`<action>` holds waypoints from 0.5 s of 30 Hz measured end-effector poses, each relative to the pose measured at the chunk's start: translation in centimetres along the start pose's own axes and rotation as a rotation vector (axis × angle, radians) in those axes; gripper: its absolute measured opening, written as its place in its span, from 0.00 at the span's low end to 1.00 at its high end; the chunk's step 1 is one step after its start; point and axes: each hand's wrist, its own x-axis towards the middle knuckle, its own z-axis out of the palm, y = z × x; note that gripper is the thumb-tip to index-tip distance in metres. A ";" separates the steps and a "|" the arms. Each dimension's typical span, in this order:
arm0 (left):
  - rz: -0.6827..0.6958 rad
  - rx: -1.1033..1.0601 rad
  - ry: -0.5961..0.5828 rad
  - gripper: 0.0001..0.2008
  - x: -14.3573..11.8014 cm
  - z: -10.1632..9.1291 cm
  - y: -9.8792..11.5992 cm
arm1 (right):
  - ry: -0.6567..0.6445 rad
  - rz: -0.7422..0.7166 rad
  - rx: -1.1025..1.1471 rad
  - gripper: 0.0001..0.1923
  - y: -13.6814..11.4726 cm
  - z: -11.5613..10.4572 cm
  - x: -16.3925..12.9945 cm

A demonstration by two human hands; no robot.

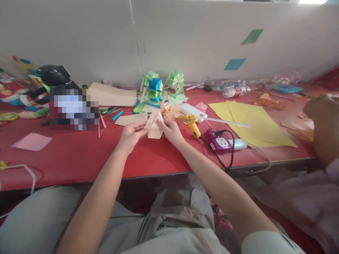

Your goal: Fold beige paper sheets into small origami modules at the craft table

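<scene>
1. Two bare hands meet over a red table [79, 155]: the left hand [131, 135] and right hand [171, 131] both pinch a folded tan paper piece [154, 126], fingers closed on its edges.
2. From the left fingers the piece lies at three o'clock; from the right, at nine. Both hands sit equally close.
3. Its long axis runs roughly twelve to six.
4. A yellow glue gun [191, 122] rests at three o'clock, near the right hand.
5. No containers show.

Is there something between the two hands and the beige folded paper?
Nothing visible. The left hand and the right hand both hold the beige folded paper directly, above the red table. The yellow glue gun lies to the right, apart.
</scene>
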 end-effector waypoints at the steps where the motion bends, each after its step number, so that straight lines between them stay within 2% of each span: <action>1: -0.002 -0.003 0.003 0.24 0.0 0.0 0.0 | -0.022 0.001 0.025 0.29 -0.3 0.0 -0.1; 6: -0.010 0.006 0.016 0.24 0.1 -0.1 -0.2 | -0.129 -0.012 0.072 0.26 -1.2 -0.1 -0.5; 15: 0.018 0.009 -0.056 0.25 0.2 -0.4 -0.4 | -0.112 -0.017 0.049 0.24 -0.5 0.0 -0.2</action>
